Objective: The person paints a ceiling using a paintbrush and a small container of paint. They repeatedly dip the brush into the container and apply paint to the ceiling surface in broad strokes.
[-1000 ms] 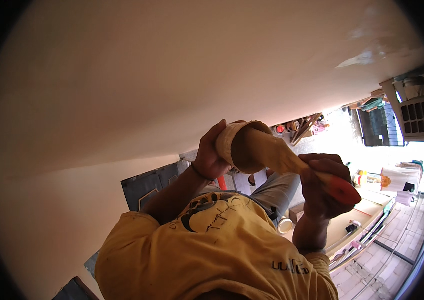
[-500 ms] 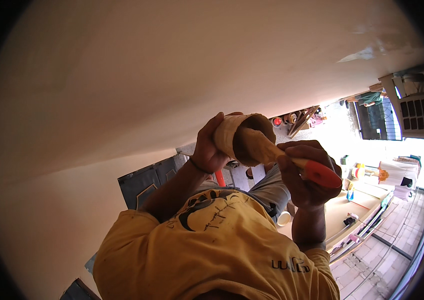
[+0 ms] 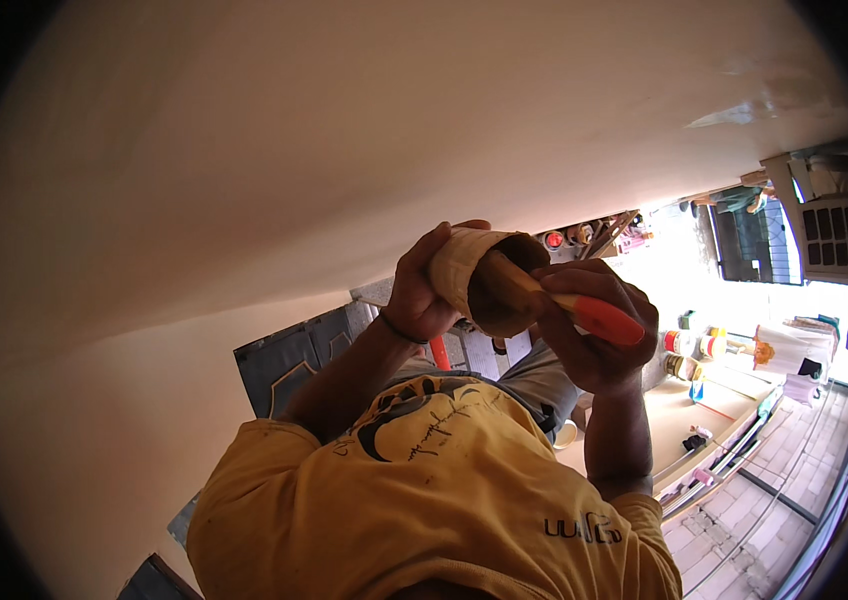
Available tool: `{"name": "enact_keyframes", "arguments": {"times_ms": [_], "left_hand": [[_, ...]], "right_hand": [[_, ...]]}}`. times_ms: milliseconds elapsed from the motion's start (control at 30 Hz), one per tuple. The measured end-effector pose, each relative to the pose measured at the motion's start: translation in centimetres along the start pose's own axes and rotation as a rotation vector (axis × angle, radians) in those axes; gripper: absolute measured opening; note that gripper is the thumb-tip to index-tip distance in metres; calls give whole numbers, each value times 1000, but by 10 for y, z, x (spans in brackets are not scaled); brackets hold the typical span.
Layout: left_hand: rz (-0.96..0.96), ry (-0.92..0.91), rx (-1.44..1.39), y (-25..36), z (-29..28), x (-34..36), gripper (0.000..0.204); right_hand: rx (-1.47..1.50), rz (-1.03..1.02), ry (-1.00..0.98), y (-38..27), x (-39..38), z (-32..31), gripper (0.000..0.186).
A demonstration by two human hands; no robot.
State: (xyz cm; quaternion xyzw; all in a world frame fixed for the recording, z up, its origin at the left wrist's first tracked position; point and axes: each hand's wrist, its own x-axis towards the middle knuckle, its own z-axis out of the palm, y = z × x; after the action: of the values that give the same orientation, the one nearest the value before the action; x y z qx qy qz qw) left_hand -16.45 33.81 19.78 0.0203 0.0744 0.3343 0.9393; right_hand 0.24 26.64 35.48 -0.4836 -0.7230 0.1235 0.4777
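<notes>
My left hand (image 3: 424, 295) is wrapped around the side of a cream, paint-smeared cup (image 3: 456, 268), tilted with its mouth facing right. In my right hand (image 3: 589, 355) is a brush with a red-orange handle end (image 3: 612, 318), its tan head reaching into the cup. The brush tip is hidden inside. Both hands are raised above my yellow shirt (image 3: 424, 510), close together.
A plain wall (image 3: 344, 120) spans the upper view. Dark panelled doors (image 3: 269, 365) stand left below. At right are several tubs (image 3: 682, 366) on a pale board (image 3: 714, 395), buckets (image 3: 556, 241) with leaning wood, a cooler-like unit (image 3: 829, 230) and a dark gate (image 3: 744, 250).
My right hand has moved left and slightly up, pushing the brush deeper into the cup. My left hand and the cup have risen slightly.
</notes>
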Motion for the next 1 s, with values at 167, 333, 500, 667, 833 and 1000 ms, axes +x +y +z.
{"name": "enact_keyframes", "arguments": {"times_ms": [167, 333, 500, 667, 833, 1000], "left_hand": [[2, -1, -13, 0, 3, -3, 53], [23, 15, 28, 0, 2, -4, 54], [26, 32, 33, 1, 4, -6, 54], [2, 36, 24, 1, 4, -6, 55], [-2, 26, -49, 1, 10, -8, 47], [0, 50, -49, 2, 10, -7, 47]], "right_hand": [[-59, 9, -34, -1, -1, 2, 24], [-59, 16, 14, -2, -5, 1, 23], [123, 82, 196, -11, -7, -12, 22], [94, 85, 273, -12, -11, -22, 18], [261, 379, 464, -9, -21, -29, 8], [430, 429, 604, -2, -31, -20, 9]]}}
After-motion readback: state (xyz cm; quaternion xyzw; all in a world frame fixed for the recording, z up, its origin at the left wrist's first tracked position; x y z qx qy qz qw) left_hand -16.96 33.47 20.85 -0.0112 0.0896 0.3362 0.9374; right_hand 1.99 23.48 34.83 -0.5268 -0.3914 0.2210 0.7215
